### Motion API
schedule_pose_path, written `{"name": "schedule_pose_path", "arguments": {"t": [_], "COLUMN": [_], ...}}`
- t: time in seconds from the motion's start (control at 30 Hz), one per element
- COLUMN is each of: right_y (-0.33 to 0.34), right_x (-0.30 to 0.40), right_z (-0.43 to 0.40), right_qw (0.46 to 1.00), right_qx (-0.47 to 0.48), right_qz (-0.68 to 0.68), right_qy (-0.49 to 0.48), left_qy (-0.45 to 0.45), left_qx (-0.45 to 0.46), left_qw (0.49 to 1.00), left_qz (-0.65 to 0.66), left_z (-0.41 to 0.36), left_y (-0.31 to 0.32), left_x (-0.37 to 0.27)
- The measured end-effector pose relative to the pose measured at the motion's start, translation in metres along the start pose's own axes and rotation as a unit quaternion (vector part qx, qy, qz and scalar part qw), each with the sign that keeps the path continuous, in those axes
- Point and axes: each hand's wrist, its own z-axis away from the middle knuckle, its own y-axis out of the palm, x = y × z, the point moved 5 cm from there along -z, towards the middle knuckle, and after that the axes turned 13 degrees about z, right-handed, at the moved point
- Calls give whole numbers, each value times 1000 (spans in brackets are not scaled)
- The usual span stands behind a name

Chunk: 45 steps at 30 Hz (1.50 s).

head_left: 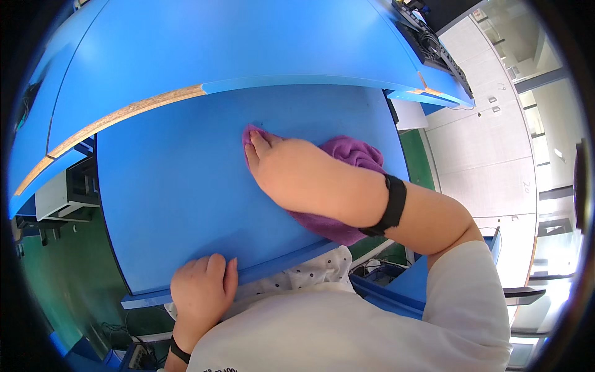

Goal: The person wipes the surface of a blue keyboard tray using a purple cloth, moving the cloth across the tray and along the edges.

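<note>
My right hand presses a purple cloth onto the blue pull-out panel under the desk. Part of the cloth shows beyond my fingertips. The rest lies bunched beyond my forearm and spreads beneath it towards the panel's near side. At the near left, my left hand is curled over the panel's front edge; its fingertips are hidden. Black bands circle both of my arms.
Above the panel runs the blue desktop, its front edge banding partly gone over bare chipboard. Keyboards and cables sit at the far right. Pale lockers stand to the right. Loose cables lie at lower left.
</note>
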Motion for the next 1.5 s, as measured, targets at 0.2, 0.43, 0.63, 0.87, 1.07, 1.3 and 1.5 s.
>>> {"name": "schedule_pose_path", "arguments": {"t": [0.2,0.43,0.63,0.87,1.07,1.3,1.5], "right_y": [-8,1,-3,-5,-2,-10,-9], "right_x": [11,7,13,18,16,17,18], "right_z": [3,-2,1,0,-5,-1,-4], "right_qw": [999,1000,999,999,1000,1000,998], "right_qx": [5,13,27,13,13,5,27], "right_qz": [39,9,19,32,2,25,43], "right_qy": [-16,-9,-5,-28,-11,-16,-39], "left_qy": [-2,-2,-40,-35,-31,-25,-25], "left_qx": [3,-1,27,20,20,14,8], "left_qw": [1000,1000,999,999,999,999,999], "left_qz": [-5,4,20,11,25,23,23], "left_z": [0,-2,-1,0,-2,-1,0], "left_y": [-2,-1,-2,-1,-2,-3,-2], "left_x": [1,-1,-1,1,-1,-1,-1]}}
